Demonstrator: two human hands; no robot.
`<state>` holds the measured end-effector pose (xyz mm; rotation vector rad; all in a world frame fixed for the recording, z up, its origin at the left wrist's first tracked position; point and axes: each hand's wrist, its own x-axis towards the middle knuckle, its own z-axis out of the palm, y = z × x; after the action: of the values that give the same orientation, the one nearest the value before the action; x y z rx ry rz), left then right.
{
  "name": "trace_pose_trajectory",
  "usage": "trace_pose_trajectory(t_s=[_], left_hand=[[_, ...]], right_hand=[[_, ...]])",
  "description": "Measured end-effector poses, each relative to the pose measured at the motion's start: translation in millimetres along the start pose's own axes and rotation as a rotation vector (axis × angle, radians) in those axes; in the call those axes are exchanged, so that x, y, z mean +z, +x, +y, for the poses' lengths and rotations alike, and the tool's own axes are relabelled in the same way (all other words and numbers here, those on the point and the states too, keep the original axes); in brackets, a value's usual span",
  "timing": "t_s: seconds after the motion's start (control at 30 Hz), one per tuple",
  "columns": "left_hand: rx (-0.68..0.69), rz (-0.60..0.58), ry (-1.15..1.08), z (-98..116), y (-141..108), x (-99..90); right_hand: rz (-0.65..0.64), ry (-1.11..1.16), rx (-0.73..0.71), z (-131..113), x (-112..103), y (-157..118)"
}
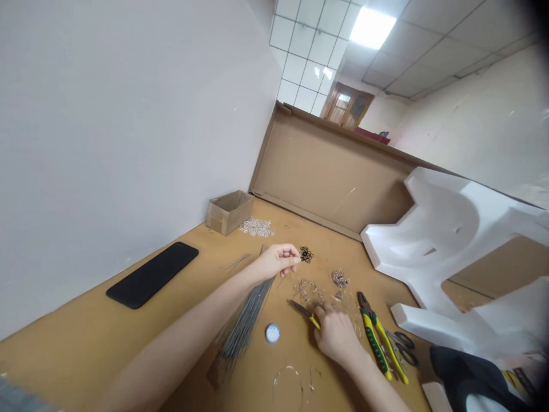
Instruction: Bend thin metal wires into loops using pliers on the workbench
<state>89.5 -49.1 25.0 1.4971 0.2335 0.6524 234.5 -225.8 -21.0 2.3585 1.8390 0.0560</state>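
My left hand (281, 260) is raised above the wire bundle, its thumb and fingertips pinched on something too small to make out. Just right of those fingertips lie black rings (306, 254). My right hand (337, 332) is closed on small pliers (305, 311) with yellow handles, whose dark jaws point up and left. Loose silvery bits of wire (309, 290) are spread beyond the pliers. The bundle of grey wires (249, 320) lies below my left hand. Between the bundle and my right hand sits a round blue-and-white container (272, 333).
A small cardboard box (230, 212) stands beside clear beads (258, 227). The black pad (153, 274) is at left. To the right are large green-yellow pliers (380, 337), scissors (405, 346) and white foam (429, 240). A metal pile (340, 278) lies behind my right hand.
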Motion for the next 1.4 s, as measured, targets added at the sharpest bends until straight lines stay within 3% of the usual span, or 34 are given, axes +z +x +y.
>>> trace_pose_trajectory(t_s=[0.13, 0.23, 0.33, 0.43, 0.53, 0.97, 1.4], left_hand=[[0.005, -0.023, -0.024, 3.7, -2.1, -0.5], [0.001, -0.033, -0.005, 7.5, -3.4, 1.4], [0.005, -0.024, 0.030, 13.2, -4.9, 3.6], [0.010, -0.024, 0.043, 16.9, -6.2, 4.1], [0.004, -0.038, 0.024, 17.1, -6.9, 4.0], [-0.072, -0.151, -0.200, 24.4, -13.3, 11.2], [-0.132, -0.230, -0.184, 24.2, -18.9, 25.9]], right_hand=[[-0.016, 0.246, 0.057, 9.3, -5.3, 8.9], [0.013, 0.689, 0.058, 13.0, -20.5, 16.0], [0.008, 1.277, -0.048, 10.9, -44.8, 21.5], [0.140, 1.555, -0.137, 6.6, -67.6, 23.0], [0.226, 1.565, -0.169, 4.5, -79.6, 21.7], [-0.078, 1.358, -0.217, -1.1, -73.8, 19.7], [-0.165, 1.370, -0.373, -2.7, -83.9, 15.4]])
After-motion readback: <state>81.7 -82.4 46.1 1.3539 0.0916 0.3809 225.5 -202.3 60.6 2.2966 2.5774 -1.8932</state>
